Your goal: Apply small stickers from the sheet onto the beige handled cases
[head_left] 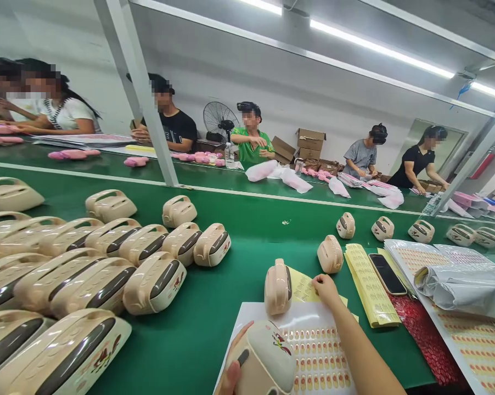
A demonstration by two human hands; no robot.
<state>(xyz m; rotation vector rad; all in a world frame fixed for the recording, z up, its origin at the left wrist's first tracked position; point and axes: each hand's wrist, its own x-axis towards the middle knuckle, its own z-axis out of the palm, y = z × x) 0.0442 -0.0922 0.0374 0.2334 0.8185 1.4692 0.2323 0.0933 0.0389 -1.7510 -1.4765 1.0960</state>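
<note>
My left hand (pixel 234 366) grips a beige plastic housing (pixel 266 356) with a red printed picture, held over a white sticker sheet (pixel 317 351) at the bottom centre. My right hand (pixel 325 289) reaches forward, fingertips pinched on a yellow label sheet (pixel 303 286). Another beige housing (pixel 277 286) stands upright just left of that hand, and one more housing (pixel 330 254) sits just beyond it.
Several beige housings (pixel 107 263) crowd the green belt (pixel 247 219) at left; a few more housings (pixel 382 228) lie at right. A phone (pixel 387 273), yellow label strips (pixel 369 282) and grey bags (pixel 465 285) lie at right. Several people work across the belt; a metal post (pixel 142 93) stands between.
</note>
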